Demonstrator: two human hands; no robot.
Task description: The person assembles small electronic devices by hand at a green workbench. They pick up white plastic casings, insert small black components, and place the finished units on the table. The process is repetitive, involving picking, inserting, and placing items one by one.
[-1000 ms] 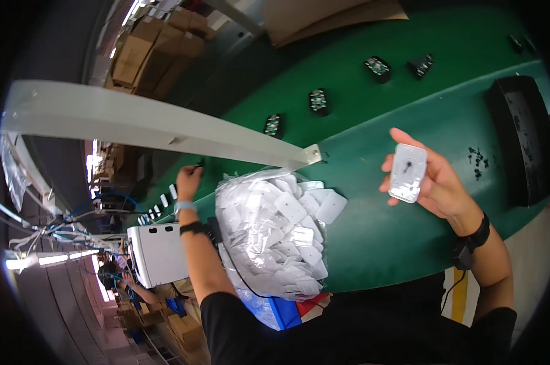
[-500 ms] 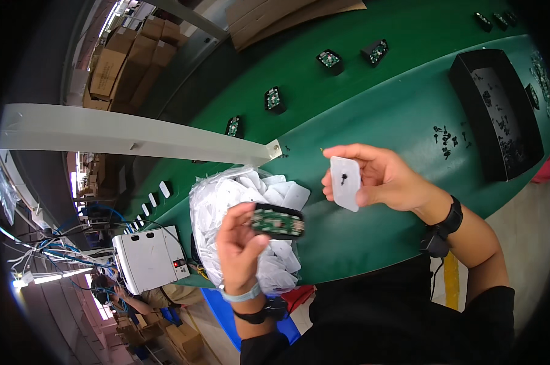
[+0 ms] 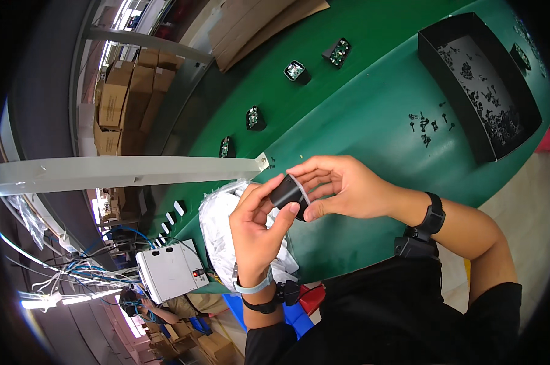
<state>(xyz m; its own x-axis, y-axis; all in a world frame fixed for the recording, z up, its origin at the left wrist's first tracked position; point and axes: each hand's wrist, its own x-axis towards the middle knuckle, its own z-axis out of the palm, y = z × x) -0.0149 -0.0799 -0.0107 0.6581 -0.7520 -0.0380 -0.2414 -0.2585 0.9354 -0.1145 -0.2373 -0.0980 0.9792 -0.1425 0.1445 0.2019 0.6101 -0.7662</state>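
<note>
Casing, black, was held at the centre of the view above the green table, gripped between the left hand's fingers and thumb. The right hand pinched a pale cover, seen edge-on, against the casing's 2 o'clock side. From the casing, bagged white plates lay at 8 o'clock, loose screws and a black tray at 2, open black units between 10 and 1.

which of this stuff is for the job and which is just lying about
Seems part of the job:
- black case in left hand and right hand
- bag of white plates
- circuit boards in cases
- loose screws
- screw tray

Probably just about:
- cardboard sheet
- cardboard boxes
- white box
</note>
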